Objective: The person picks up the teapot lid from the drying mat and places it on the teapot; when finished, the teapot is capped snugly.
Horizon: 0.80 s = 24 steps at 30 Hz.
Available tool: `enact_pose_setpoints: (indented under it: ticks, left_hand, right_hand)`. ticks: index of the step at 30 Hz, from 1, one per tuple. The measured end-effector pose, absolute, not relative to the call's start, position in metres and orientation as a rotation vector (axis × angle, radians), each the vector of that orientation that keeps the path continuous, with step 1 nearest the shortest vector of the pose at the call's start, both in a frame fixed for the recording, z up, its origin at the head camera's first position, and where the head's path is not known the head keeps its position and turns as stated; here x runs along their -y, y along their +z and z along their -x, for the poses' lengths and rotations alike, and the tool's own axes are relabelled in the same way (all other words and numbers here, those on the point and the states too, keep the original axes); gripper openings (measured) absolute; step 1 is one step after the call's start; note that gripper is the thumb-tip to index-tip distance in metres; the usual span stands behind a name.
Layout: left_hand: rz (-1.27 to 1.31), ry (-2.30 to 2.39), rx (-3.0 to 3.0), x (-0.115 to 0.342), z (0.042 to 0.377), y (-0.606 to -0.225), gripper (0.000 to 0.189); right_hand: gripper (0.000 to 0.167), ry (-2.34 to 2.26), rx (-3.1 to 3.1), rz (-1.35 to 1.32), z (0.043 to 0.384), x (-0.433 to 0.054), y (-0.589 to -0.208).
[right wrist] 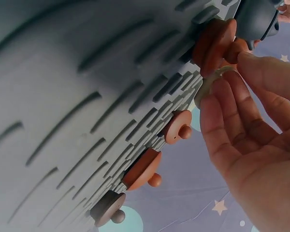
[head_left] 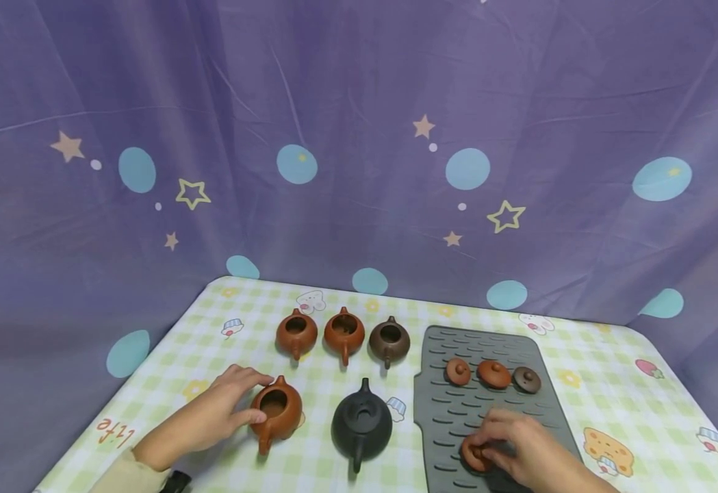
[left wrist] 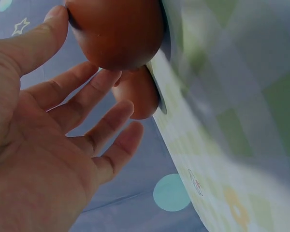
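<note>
On the left, my left hand (head_left: 226, 404) spans the side of a lidless orange-brown teapot (head_left: 285, 415) standing on the cloth. In the left wrist view the thumb tip and extended fingertips meet the rounded body of this teapot (left wrist: 118, 36). My right hand (head_left: 521, 448) is over the grey mat, pinching an orange-brown teapot lid (head_left: 473, 455) by its knob. The right wrist view has this lid (right wrist: 215, 46) tilted close over the ridged mat, thumb and fingers at the knob. Between the hands stands a black teapot (head_left: 361, 424), a lid on its top.
Two lidless orange-brown teapots (head_left: 296, 334) and a dark brown teapot (head_left: 389, 341) stand in a row behind. Three lids, two orange-brown (head_left: 494, 374) and one dark brown (head_left: 527, 379), lie on the grey mat (head_left: 451, 411). A purple curtain (head_left: 359, 219) hangs behind the table.
</note>
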<state>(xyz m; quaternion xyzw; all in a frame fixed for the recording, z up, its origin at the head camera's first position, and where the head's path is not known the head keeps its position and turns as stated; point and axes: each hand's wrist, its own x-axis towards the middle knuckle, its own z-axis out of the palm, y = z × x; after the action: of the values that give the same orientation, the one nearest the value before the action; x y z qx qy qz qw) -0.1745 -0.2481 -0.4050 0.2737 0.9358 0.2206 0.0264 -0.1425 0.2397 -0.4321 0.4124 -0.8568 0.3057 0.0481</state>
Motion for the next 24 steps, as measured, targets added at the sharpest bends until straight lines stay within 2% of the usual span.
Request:
enact_pose_setpoints:
  ticks: [6,13,24]
  left_hand:
    - [-0.836,0.713,-2.874,0.2508,0.1741,-0.4074,0.046]
    - [-0.837,0.752,-2.863,0.2514,0.1744,-0.4093,0.044]
    - [-0.811,0.794,-2.854,0.2508,0.1742,-0.4111,0.044]
  right_hand:
    - [0.024,0.971,2.626,-1.296,0.1433,-0.2415,-0.4331]
    - [0.029,0.974,2.612,-1.301,0.1430,-0.2396,-0.4340]
    - [0.023,0.969,2.689,-1.241,0.1431,-0.2378,-0.4347]
